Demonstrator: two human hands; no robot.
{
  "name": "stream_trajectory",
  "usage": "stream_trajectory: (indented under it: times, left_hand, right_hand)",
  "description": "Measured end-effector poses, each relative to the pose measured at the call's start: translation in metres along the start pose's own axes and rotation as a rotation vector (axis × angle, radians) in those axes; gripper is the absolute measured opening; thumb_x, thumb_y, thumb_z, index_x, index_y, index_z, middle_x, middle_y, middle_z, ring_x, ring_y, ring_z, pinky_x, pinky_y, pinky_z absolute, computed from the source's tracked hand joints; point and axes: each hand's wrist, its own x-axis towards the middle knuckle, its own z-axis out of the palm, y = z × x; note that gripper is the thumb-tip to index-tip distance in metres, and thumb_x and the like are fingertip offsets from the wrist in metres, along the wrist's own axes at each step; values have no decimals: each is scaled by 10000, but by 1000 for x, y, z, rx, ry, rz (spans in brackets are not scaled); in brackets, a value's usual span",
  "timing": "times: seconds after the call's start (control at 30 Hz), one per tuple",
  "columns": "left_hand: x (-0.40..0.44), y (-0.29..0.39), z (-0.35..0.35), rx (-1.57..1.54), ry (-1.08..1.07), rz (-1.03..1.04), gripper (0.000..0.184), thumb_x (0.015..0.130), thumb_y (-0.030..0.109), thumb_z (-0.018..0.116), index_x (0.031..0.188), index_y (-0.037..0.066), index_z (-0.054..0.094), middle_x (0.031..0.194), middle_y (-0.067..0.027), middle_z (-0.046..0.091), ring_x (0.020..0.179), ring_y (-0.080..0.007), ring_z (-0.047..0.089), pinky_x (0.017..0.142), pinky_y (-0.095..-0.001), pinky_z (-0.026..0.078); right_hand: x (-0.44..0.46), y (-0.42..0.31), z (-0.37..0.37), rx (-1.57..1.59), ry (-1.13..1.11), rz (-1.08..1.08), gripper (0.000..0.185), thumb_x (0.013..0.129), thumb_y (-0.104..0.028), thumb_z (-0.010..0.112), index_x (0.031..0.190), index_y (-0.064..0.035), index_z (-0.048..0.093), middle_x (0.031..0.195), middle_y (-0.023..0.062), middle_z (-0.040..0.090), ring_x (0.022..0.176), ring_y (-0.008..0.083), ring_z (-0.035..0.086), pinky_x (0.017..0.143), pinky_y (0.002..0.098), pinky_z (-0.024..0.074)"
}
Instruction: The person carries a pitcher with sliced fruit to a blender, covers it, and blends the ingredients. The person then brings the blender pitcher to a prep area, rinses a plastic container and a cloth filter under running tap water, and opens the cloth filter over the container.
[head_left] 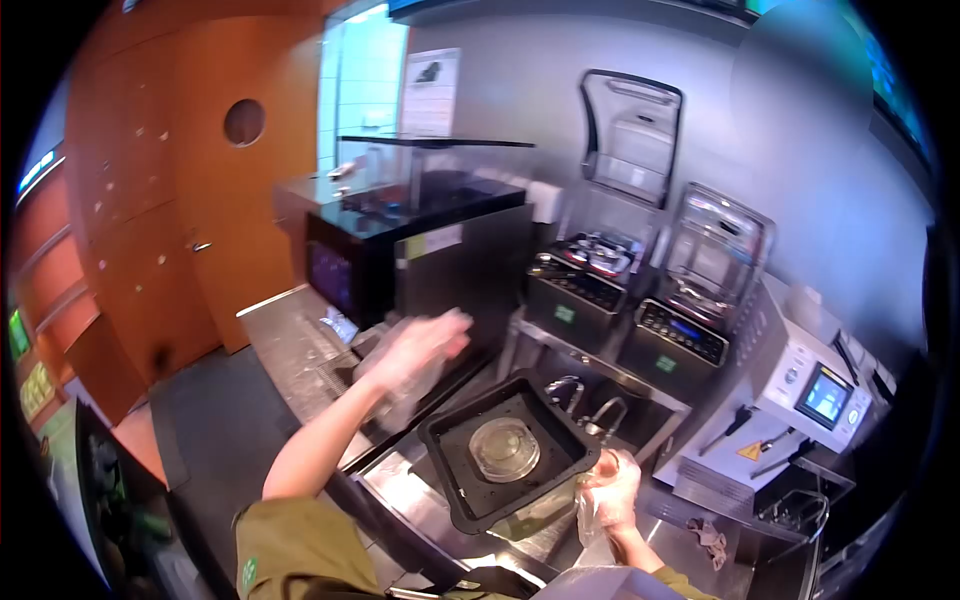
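Observation:
My right hand [612,490] is closed around the right corner of a black rectangular tray [465,505], which tilts a little. Inside the tray lies a clear round container or lid [505,449]; the view does not settle which. Some clear, crumpled plastic [588,515] hangs at my right hand. My left hand [425,345] is raised to the left of the tray, smeared by motion, with its fingers unclear. Just under it shows a blurred see-through thing [400,385]; whether the hand holds it cannot be made out.
Two blenders with raised covers [575,285] [680,335] stand behind the sink taps [605,415]. A white machine with a screen [822,395] is at right, a cloth [708,540] below it. A dark glass-topped unit [460,270] stands behind my left hand.

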Motion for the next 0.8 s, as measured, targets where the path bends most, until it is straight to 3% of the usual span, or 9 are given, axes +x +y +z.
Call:
stream_trajectory:
  times: [0.1,0.13,0.2,0.3,0.37,0.5,0.63,0.73,0.8]
  left_hand:
    - [-115,-23,-67,-258,93,-373,720,812,599,247,1188,9,414,1142,-134,478,1044,-197,454,925,-337,336]
    - [-148,-14,-74,-533,159,-327,727,810,602,243,1191,3,401,1167,-129,460,1067,-203,441,937,-336,325]
    - [-199,-11,-106,-910,315,-238,719,810,602,255,1197,9,376,1202,-95,438,1079,-213,431,937,-321,325]
    - [-273,-14,-177,-675,957,-188,632,830,560,303,1101,21,495,1025,-84,555,896,-181,508,838,-298,391]
    - [-305,5,-229,-674,1112,-159,650,833,572,259,1047,21,527,944,-84,574,856,-176,512,809,-286,403]
    - [-349,20,-347,-590,1103,-88,679,832,583,223,1071,13,506,988,-79,553,897,-171,494,841,-282,384]
    - [-371,-26,-458,-221,1243,-138,682,833,582,217,1061,9,509,999,-72,549,916,-162,484,853,-276,372]
    - [-341,0,-538,-327,1297,-196,660,842,557,247,1067,-8,500,1033,-102,539,939,-199,495,882,-285,358]
    - [-324,-8,-595,-405,1359,-166,660,831,562,277,1068,-13,496,1038,-114,539,940,-216,503,878,-292,368]
  right_hand:
    - [-1,15,73,-101,-150,-35,280,496,-96,705,734,-11,584,653,-3,501,614,100,483,564,234,394]
    - [-2,26,98,-187,-248,-151,330,488,-98,710,782,-5,592,677,11,508,647,118,502,593,254,407]
    - [-20,20,165,288,-371,95,332,526,-16,669,836,-9,551,729,19,521,634,111,504,597,231,422]
    - [-54,6,289,479,-432,226,308,563,64,624,832,3,488,772,13,524,673,81,505,595,200,428]
    - [-75,5,361,539,-525,245,295,562,21,644,809,0,485,754,0,516,662,76,496,584,207,423]
    - [-104,22,497,271,-724,209,324,548,-45,654,819,-8,480,697,4,493,606,83,493,540,219,417]
    - [-117,48,613,467,-677,349,321,554,16,623,845,2,490,704,34,524,636,109,536,557,228,445]
    - [-107,77,709,452,-707,448,367,518,50,627,853,13,482,709,43,516,611,137,541,573,244,446]
    - [-85,100,764,244,-847,-131,533,526,56,645,1014,30,433,922,80,487,832,166,521,733,285,428]
